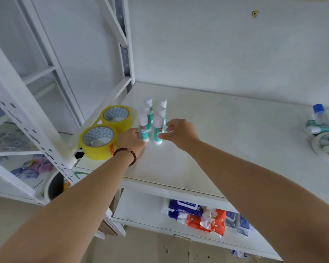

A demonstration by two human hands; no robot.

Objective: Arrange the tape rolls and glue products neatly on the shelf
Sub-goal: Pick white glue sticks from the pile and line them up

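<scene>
1. Because both forearms reach straight out over the front lip of the white metal shelf [179,168], the hands arrive at the glue sticks from the near side, one on each flank.
2. The left hand [130,138], with a dark beaded bracelet [128,153] at its wrist, has its fingers curled round the foot of the front-left glue stick [144,127], a white-capped tube with a teal label. How tightly it holds I cannot tell, since the fingertips blur into the tube.
3. The right hand [179,132] is half open, thumb and forefinger pinching the lower part of the front-right glue stick [158,130], the other fingers loose above.
4. Both tubes stand upright, long axis vertical, just beside each other, directly ahead of the hands.
5. Behind them four more like glue sticks [156,109] stand in two short files running away toward the wall, so the front pair closes a two-wide block.
6. Left of the block, two yellow rolls of packing tape [106,128] lie flat, one behind the other, nearer the left hand.
7. Well apart at the right end lies a loose heap of unsorted tape and glue items [323,133]; the right hand is nearer, and I would guess it reaches sideways there next.
</scene>
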